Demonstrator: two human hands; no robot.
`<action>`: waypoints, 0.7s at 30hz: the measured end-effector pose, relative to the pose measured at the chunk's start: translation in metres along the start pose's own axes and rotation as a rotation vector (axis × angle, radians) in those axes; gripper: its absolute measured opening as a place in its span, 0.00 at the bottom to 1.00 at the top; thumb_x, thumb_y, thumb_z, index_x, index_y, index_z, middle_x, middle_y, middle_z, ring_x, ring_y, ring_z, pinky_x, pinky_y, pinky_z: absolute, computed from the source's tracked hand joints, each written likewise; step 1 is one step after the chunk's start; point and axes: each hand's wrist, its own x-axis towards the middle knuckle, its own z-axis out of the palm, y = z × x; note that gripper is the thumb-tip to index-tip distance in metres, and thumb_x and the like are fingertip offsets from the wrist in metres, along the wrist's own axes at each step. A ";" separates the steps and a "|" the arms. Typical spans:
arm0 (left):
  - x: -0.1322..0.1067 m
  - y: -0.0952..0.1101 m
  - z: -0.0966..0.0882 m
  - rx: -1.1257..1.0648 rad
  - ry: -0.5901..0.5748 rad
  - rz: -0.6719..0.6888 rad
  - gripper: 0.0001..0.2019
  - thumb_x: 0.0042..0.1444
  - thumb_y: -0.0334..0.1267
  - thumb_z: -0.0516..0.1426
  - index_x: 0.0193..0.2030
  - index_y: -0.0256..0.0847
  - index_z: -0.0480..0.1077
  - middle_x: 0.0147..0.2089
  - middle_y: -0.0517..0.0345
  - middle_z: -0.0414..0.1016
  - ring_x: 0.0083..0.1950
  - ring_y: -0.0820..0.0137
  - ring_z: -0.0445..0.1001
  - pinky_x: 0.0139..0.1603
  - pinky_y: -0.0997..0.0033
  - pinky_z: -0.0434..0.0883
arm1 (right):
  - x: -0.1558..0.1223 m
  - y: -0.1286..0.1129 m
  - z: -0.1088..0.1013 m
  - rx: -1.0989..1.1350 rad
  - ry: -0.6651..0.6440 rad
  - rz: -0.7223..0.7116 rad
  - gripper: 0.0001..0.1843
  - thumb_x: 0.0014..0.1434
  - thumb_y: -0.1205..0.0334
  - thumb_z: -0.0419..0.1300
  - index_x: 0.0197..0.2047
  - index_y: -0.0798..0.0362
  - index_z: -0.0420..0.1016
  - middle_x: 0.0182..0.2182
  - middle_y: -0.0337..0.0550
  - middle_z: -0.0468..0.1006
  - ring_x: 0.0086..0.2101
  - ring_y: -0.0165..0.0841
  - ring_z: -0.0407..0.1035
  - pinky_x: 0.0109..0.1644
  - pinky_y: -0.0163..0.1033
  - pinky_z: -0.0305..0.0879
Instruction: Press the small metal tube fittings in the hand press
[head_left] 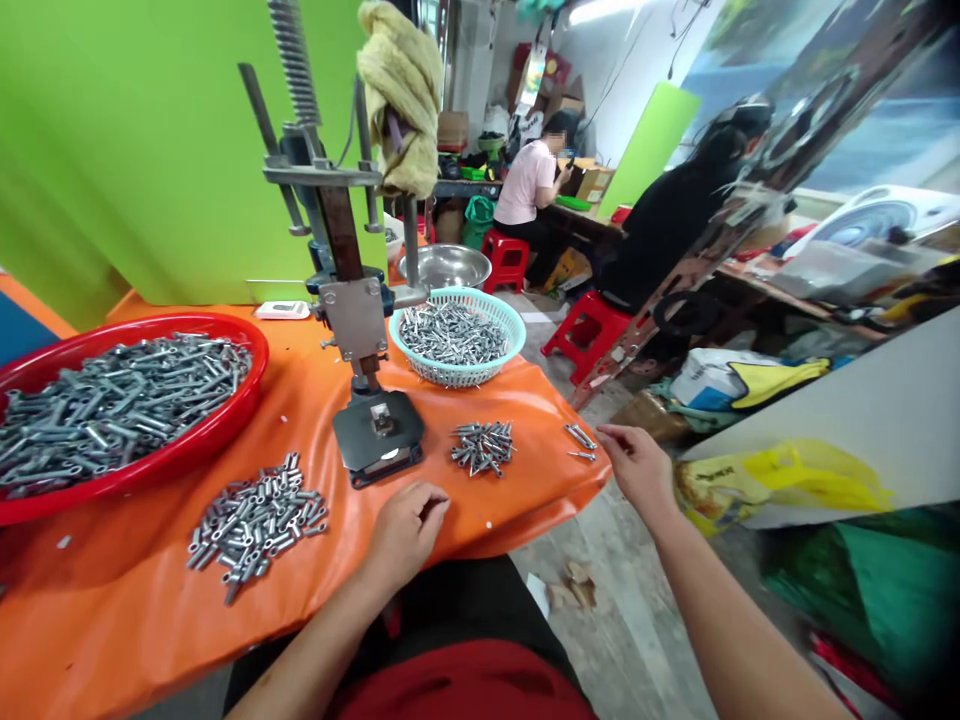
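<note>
Head camera looks down on the orange-covered worktop (150, 610). The left hand (409, 525) rests there loosely curled, just in front of the dark base plate of the small grey manual press (379, 432); whether it holds anything I cannot tell. The right hand (637, 465) hovers at the worktop's right edge, fingertips drawn together beside a few loose silver pins (580, 438); a grip on one is not clear. A small heap of silver pins (482, 445) lies between the hands, short silver sleeves (255, 520) to the left. Behind them stand a red plastic basin (195, 445) and a teal mesh basket (457, 376), both holding metal parts.
</note>
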 end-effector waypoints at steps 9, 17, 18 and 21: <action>0.000 -0.004 0.002 -0.008 -0.004 0.008 0.09 0.59 0.38 0.50 0.35 0.40 0.71 0.32 0.56 0.72 0.35 0.69 0.70 0.38 0.71 0.66 | 0.012 -0.062 0.038 0.065 -0.366 -0.223 0.15 0.60 0.54 0.54 0.41 0.54 0.76 0.35 0.44 0.75 0.35 0.31 0.69 0.41 0.38 0.66; -0.002 -0.006 0.001 -0.017 -0.006 0.011 0.10 0.60 0.37 0.50 0.35 0.40 0.72 0.32 0.56 0.72 0.35 0.70 0.70 0.38 0.72 0.66 | 0.015 -0.084 0.079 -0.221 -0.526 -0.307 0.17 0.60 0.70 0.50 0.50 0.56 0.73 0.40 0.50 0.70 0.40 0.33 0.67 0.47 0.36 0.64; -0.002 -0.006 0.001 -0.017 -0.010 0.011 0.10 0.60 0.37 0.50 0.35 0.40 0.72 0.32 0.56 0.72 0.35 0.70 0.70 0.38 0.71 0.66 | 0.013 -0.086 0.079 -0.227 -0.526 -0.303 0.16 0.60 0.69 0.51 0.48 0.57 0.74 0.39 0.50 0.70 0.40 0.33 0.67 0.47 0.37 0.63; -0.001 -0.005 0.000 -0.020 -0.029 0.013 0.10 0.60 0.38 0.50 0.35 0.40 0.71 0.32 0.56 0.72 0.35 0.69 0.70 0.38 0.71 0.66 | 0.002 -0.089 0.077 -0.242 -0.504 -0.288 0.15 0.61 0.68 0.50 0.47 0.56 0.74 0.39 0.50 0.70 0.42 0.35 0.66 0.50 0.39 0.62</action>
